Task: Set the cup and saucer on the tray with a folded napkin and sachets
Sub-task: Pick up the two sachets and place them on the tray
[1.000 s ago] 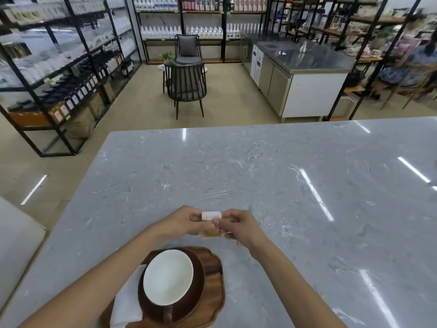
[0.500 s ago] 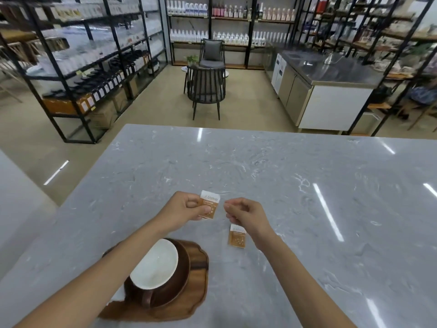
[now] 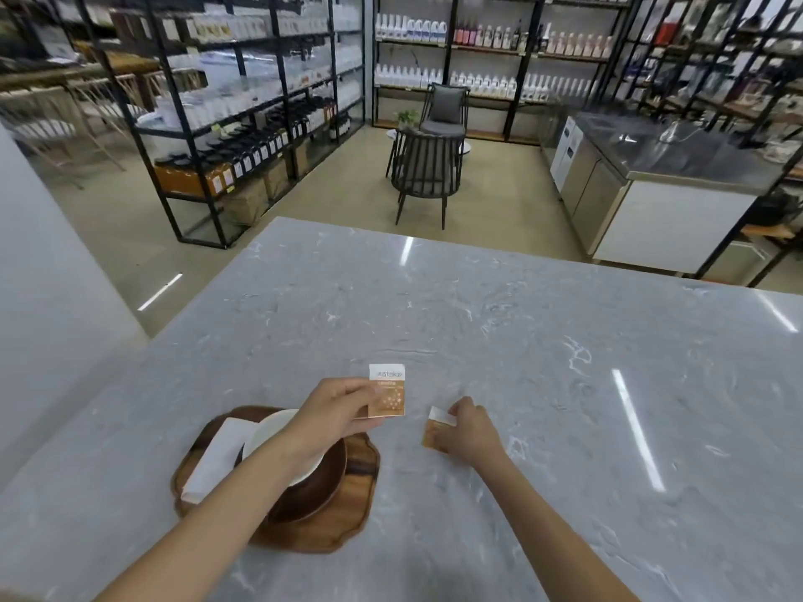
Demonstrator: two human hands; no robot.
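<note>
Marble-look grey countertop (image 3: 499, 341) was the whole stage for this one, with the wooden tray (image 3: 356, 484) sitting near the person's edge on the left side. Most of the setup already looked done: a dark saucer (image 3: 321, 480) sat on the tray with the white cup (image 3: 278, 432) on top of it, and the folded napkin (image 3: 217, 456) lay along the tray's left side, tucked right beside the saucer. So my read is only the sachets were left to go on.

The left hand (image 3: 330, 417) was pinching one orange-and-white sachet (image 3: 387, 391) by its left edge, thumb and fingers closed on it, holding it upright with the printed face toward the camera. It hovered just past the far rim of the cup, above the tray's far-right corner. Guessing it was held flat and facing up like that so the label lands readable.

The right hand (image 3: 471, 432) was down on the counter, curled over a second sachet (image 3: 436, 430) that lay flat on the marble just right of the tray, not on it. Fingers were touching its right side and partly covering it, but honestly I couldn't tell if it was actually gripped or just being pressed or slid. That one sat between the tray edge and the palm, so it was close to both.

The free patch of tray to the right of the saucer looked like the obvious landing spot for both packets.
</note>
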